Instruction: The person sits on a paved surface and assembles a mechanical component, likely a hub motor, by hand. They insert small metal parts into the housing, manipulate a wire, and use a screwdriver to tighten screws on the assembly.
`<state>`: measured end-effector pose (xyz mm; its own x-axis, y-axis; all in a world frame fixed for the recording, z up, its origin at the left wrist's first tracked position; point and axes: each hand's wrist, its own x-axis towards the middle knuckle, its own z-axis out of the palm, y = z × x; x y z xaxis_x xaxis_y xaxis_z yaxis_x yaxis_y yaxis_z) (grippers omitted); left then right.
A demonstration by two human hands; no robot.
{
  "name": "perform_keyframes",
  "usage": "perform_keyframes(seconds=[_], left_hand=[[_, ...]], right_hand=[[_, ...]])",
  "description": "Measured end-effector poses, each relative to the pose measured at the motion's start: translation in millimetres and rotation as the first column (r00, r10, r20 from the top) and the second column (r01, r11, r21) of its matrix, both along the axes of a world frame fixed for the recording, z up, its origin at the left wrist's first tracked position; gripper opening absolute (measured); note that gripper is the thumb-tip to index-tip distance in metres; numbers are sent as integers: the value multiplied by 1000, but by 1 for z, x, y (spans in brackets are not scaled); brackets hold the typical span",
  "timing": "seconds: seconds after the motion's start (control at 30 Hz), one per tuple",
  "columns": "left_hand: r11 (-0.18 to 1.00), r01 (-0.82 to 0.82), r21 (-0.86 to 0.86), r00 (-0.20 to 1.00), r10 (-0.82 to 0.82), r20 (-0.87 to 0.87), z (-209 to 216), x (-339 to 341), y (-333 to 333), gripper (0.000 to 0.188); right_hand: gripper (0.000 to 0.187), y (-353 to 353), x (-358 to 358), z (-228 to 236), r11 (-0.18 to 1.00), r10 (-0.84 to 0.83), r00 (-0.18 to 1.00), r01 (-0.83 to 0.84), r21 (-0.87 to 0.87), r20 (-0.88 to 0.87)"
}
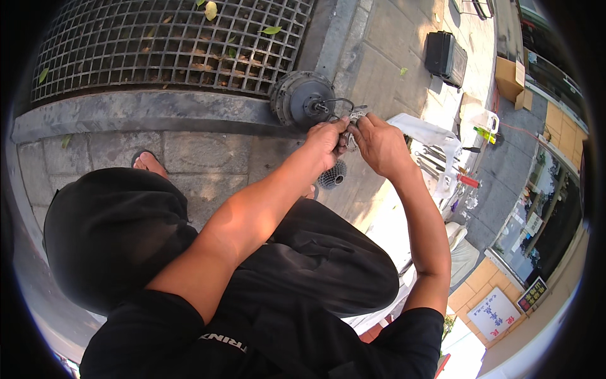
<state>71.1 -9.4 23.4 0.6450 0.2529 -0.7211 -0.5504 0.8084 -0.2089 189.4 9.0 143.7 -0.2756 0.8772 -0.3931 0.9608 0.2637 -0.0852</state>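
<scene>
My left hand [325,140] and my right hand [383,144] meet in front of me, fingers closed around a small silvery metal piece with holes [355,116]. Its full shape is partly covered by my fingers. Just beyond my left hand, a dark round wheel hub motor [294,96] rests against the stone kerb, its axle pointing toward me. A black cable [341,100] loops out from the axle beside my fingertips. Below my hands, a grey bicycle cassette [332,175] sits on the paving.
A metal grating [170,47] lies behind the kerb [132,112] at the far left. To the right are a white sheet [429,134] with several tools, a red-handled tool [468,181] and a white-handled container [487,120]. A black case [445,58] and cardboard box [507,77] stand farther off.
</scene>
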Motion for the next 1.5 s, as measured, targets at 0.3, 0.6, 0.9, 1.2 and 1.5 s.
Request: perform_keyframes(seconds=[0.3, 0.6, 0.9, 1.2, 1.5], left_hand=[[999, 43, 10, 997, -42, -72, 1, 2, -1, 18], [999, 46, 4, 997, -45, -56, -2, 2, -1, 22], [999, 36, -2, 998, -36, -56, 7, -1, 3, 20], [998, 11, 66, 1000, -11, -3, -9, 8, -7, 20], [982, -154, 111, 977, 134, 168, 31, 7, 2, 21]], right_hand=[[35, -26, 2, -16, 391, -918, 320, 829, -401, -234], [21, 0, 3, 17, 958, 287, 935, -284, -44, 211], [44, -29, -2, -28, 672, -741, 638, 713, -203, -212], [33, -27, -24, -30, -148, -846, -499, 555, -819, -185], [39, -8, -1, 27, 615, -789, 567, 733, -291, -237]])
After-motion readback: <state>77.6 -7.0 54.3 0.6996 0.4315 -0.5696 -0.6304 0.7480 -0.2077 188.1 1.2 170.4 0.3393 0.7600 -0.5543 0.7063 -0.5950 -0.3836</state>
